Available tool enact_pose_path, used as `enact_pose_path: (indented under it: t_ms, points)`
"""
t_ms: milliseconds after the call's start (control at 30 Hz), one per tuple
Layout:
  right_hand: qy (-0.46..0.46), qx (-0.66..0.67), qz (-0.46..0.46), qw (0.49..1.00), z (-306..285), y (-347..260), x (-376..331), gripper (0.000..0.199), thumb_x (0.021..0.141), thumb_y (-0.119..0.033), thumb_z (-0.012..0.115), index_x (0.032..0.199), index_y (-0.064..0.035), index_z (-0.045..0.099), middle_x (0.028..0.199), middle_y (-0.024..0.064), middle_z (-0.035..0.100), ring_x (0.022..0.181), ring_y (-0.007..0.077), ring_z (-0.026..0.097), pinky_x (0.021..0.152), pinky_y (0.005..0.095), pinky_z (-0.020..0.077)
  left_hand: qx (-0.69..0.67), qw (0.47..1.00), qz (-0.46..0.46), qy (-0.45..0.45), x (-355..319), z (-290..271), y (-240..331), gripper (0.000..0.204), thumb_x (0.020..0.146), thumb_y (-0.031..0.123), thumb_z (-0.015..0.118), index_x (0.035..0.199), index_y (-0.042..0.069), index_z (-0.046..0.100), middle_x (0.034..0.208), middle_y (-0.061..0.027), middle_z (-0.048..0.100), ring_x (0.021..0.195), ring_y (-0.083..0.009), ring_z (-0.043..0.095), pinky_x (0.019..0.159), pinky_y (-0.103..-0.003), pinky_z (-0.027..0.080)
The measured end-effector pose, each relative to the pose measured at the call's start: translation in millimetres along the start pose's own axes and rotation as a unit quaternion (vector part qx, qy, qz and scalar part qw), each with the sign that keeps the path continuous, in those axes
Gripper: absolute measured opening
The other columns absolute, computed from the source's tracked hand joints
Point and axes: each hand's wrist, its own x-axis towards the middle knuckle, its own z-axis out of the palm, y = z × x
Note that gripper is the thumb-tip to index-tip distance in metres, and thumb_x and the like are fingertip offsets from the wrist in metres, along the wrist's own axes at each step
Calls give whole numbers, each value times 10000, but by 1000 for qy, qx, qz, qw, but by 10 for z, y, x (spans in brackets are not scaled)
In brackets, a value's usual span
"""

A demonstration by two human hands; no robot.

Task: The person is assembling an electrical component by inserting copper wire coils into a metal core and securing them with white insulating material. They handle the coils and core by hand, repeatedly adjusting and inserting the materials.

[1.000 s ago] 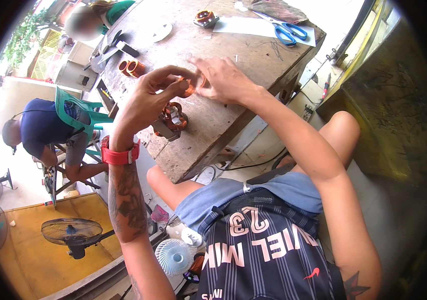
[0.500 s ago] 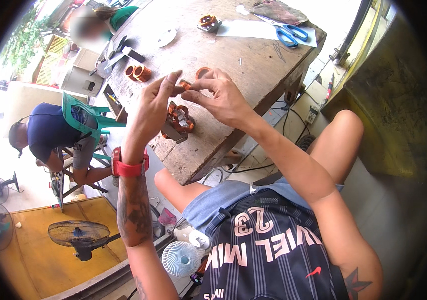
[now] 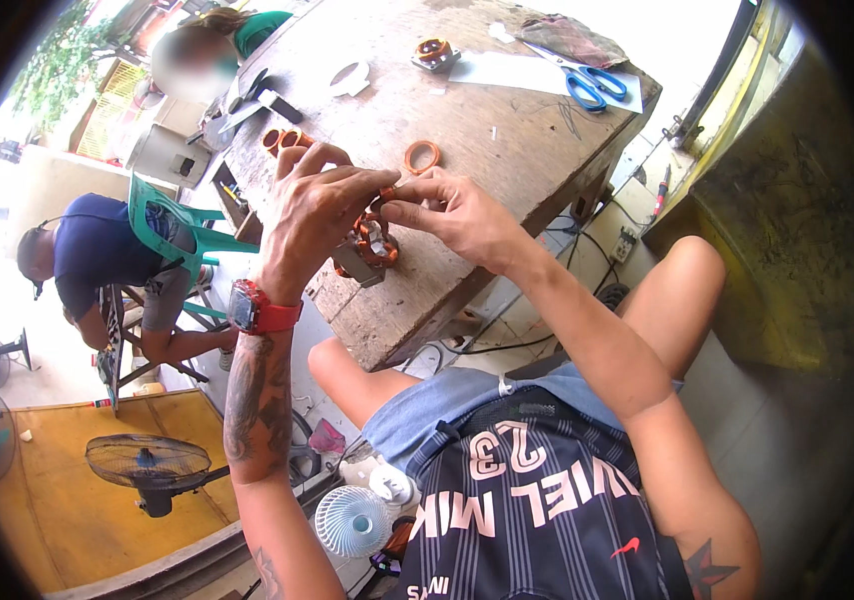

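A small copper wire coil, mostly covered by fingers, is pinched between my two hands over the wooden table. My left hand is closed on it from the left, with thumb and forefinger reaching across. From the right, my right hand grips it between thumb and fingertips. Just below my fingers stands a motor stator wound with copper coils, partly hidden by my left hand. Beyond my right hand lies a loose copper ring coil. Several more coils sit past my left knuckles.
Another stator, blue-handled scissors on white paper and a rag occupy the far side. Dark-bladed tools lie at the left edge. A person sits bent over at left; another person is at the far end.
My left hand has turned over, its back now facing up and fingers curled over the coil. Both hands have come slightly lower, nearer the stator, and the ring coil shows fully.
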Motion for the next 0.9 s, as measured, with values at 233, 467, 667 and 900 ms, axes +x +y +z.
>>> enact_pose_path:
  t_ms: [233, 467, 667, 900]
  points:
    - [13, 29, -39, 999, -4, 67, 60, 392, 996, -317, 805, 1258, -25, 783, 1059, 79, 754, 990, 145, 681, 906, 329, 542, -58, 998, -16, 0, 39, 82, -28, 187, 919, 242, 782, 1093, 210, 841, 954, 29, 816, 936, -211, 606, 937, -389, 422]
    - [5, -86, -65, 994, -76, 127, -6, 295, 1050, -275, 736, 1218, -40, 797, 1152, 62, 678, 1137, 137, 616, 989, 322, 503, -60, 997, -55, -17, -48, 94, -73, 271, 883, 238, 852, 1152, 211, 856, 1003, -27, 816, 1024, -228, 647, 957, -393, 496]
    - [-13, 146, -15, 989, 40, 239, 53, 307, 1078, -249, 693, 1288, -35, 760, 1229, 45, 757, 1186, 116, 660, 1066, 290, 505, 58, 965, -212, 146, -348, 137, 567, 447, 989, 300, 765, 1422, 207, 699, 1185, -28, 780, 1201, -222, 635, 1080, -408, 342]
    - [71, 300, -25, 951, 348, 350, 101, 284, 1101, -213, 660, 1314, -35, 717, 1205, 33, 761, 1147, 95, 671, 1042, 257, 513, -8, 951, -284, 121, -632, 547, 1064, 526, 1116, 229, 548, 1608, 74, 444, 1408, -61, 717, 1351, -240, 607, 1269, -546, 105]
